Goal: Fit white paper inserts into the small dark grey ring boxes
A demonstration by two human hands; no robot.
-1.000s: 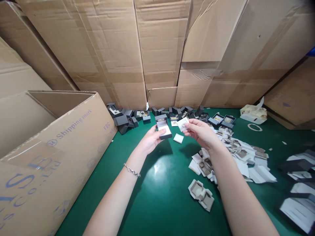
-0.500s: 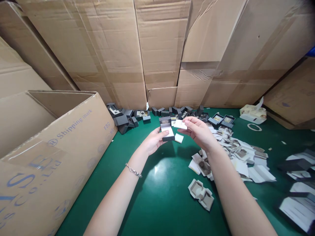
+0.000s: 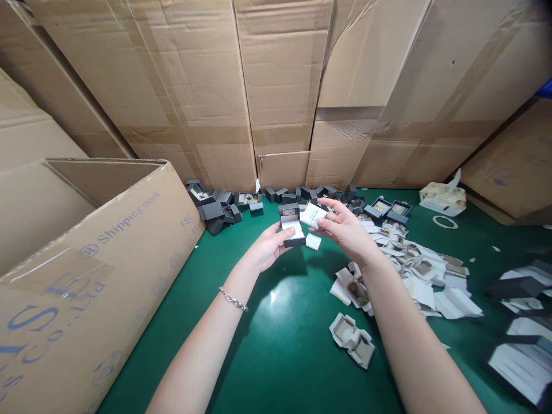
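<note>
My left hand (image 3: 271,247) is closed around a small black jewelry box (image 3: 295,242) with its lid raised. White lining shows inside the box, and my thumb rests at its edge. Just to the right, my right hand (image 3: 345,229) pinches a small white card (image 3: 313,215) with faint dark print on its face. The card is held beside the open box, tilted toward me. Below it on the table lies another white piece (image 3: 313,241), flat and squarish. A bracelet (image 3: 233,299) circles my left wrist.
Black boxes (image 3: 219,208) are heaped along the back of the green table (image 3: 276,345). Unfolded white and grey paper inserts (image 3: 425,270) pile up at right, one insert (image 3: 352,340) lying nearer. A large carton (image 3: 129,253) stands left; a tissue pack (image 3: 444,196) sits back right.
My right hand has turned the white card so its printed face shows, and its fingers have spread a little. My left hand and the open box stay nearly in place.
</note>
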